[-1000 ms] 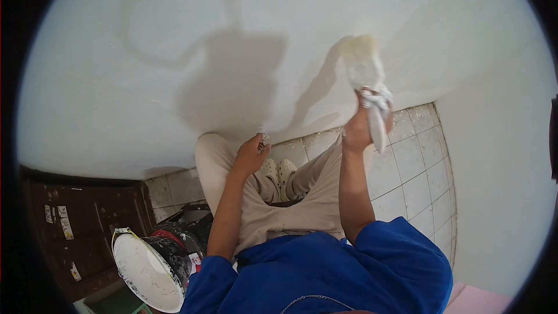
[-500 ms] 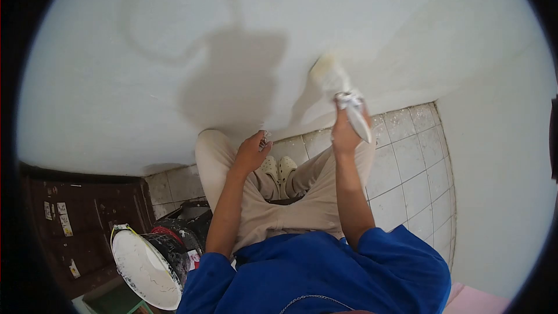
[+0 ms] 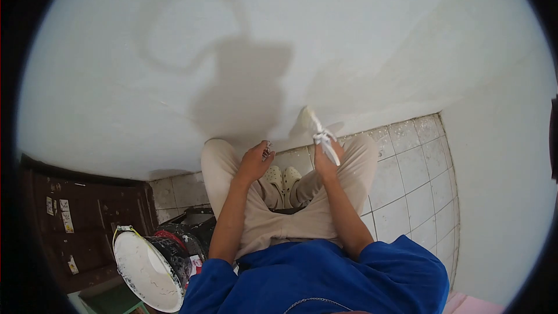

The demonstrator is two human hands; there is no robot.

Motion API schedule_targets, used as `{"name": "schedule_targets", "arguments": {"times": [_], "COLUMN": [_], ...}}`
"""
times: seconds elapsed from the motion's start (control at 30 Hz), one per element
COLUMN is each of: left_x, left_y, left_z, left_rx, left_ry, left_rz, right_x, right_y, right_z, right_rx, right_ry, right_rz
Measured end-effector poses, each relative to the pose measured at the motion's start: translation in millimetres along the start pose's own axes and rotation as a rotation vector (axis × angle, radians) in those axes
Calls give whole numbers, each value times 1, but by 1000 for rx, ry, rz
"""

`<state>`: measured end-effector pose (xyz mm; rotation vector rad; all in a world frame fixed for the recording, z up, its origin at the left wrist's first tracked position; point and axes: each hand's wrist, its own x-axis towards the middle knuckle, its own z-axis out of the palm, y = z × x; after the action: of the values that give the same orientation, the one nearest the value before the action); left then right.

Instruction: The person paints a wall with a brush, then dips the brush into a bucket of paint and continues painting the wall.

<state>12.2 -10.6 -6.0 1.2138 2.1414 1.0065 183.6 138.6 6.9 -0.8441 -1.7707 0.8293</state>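
Note:
My right hand (image 3: 325,166) is closed around a paintbrush (image 3: 310,117) smeared with white paint. The brush's pale bristles point up and left, low against the white wall (image 3: 360,35), while its white handle end shows over my knuckles. My left hand (image 3: 254,161) rests by my left knee with curled fingers. White marks or a small whitish thing show at its fingertips; I cannot make out which.
A paint bucket (image 3: 125,259) with a white inside stands tilted at lower left, beside a dark brown door (image 3: 93,215). Paint-spotted tiles (image 3: 401,197) run along the wall's foot. Another wall (image 3: 500,186) rises at right. My clogs (image 3: 273,177) sit between my knees.
My right hand has brought the paintbrush down and to the left, from higher on the wall to near its foot. The left hand keeps its curled pose; the view has shifted slightly.

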Motion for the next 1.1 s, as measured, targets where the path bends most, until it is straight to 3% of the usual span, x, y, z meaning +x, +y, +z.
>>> {"name": "schedule_targets", "arguments": {"times": [0.07,0.13,0.23,0.33,0.4,0.47,0.57,0.67,0.77,0.9,1.0,1.1], "left_x": [-1,0,5,5,4,0,0,1,2,7,4,-2], "left_y": [8,6,2,1,3,7,-2,3,3,1,7,5], "left_z": [0,4,7,6,3,-3,5,4,6,6,2,1], "left_rx": [-21,-31,-33,-7,-6,-30,-12,14,-15,-25,-16,-16], "left_ry": [-27,-33,-31,-6,-10,-44,19,-32,-4,-1,-21,-12], "left_rz": [0,16,27,25,12,-14,27,-11,18,21,-6,-18], "right_x": [37,67,97,77,42,8,-15,31,66,73,13,-43], "right_y": [-31,-90,-111,-78,-30,-5,7,-60,-118,-106,-1,39], "right_z": [-14,-30,-33,-16,2,9,11,-12,-32,-15,21,36], "right_rx": [-55,14,105,-5,58,216,188,106,223,-9,23,397], "right_ry": [130,243,353,115,35,-140,-104,37,276,156,-58,-29], "right_rz": [-332,-240,-458,-303,-244,-19,226,-69,-260,-417,-191,753]}}
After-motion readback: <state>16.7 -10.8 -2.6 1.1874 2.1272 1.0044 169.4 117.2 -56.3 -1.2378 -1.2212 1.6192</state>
